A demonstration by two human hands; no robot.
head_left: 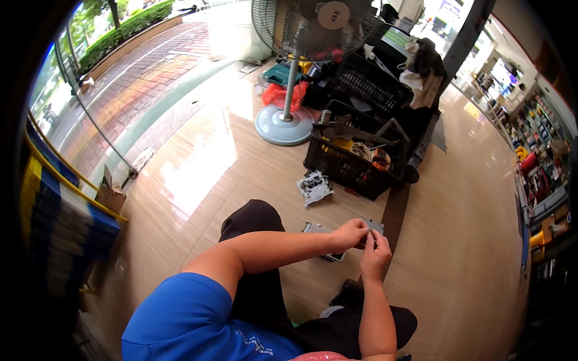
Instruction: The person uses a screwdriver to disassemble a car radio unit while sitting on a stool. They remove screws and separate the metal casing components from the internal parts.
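My left hand (pixel 350 235) is closed, its fingertips pinched at the edge of a small grey plate (pixel 376 226). Right beside it, my right hand (pixel 376 257) is also closed, with thumb and fingers pressed together against the near side of that plate. Anything small between the right fingertips is too tiny to make out. Under my left wrist, partly covered, a flat silver-and-dark case (pixel 314 228) lies on the floor. Farther off, a white moulded part with dark bits (pixel 314 188) rests on the tiles.
A black crate (pixel 343 165) of tools stands ahead, with another black crate (pixel 373 81) behind it. To its left is a standing fan's round base (pixel 283 125), near a red plastic bag (pixel 277 96). A blue-and-yellow rack (pixel 72 210) is at left; stocked shelves (pixel 542 144) line the right.
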